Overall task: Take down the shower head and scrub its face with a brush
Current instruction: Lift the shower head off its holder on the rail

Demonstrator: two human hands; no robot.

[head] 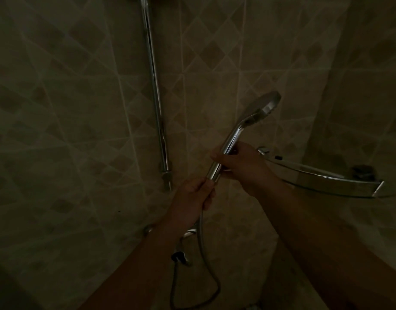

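The shower head is off the rail and held in front of the tiled wall, its face turned up and to the right. The right hand grips the handle mid-length; the left hand grips the handle's lower end at the hose joint. A shelf is mounted right of the hands.
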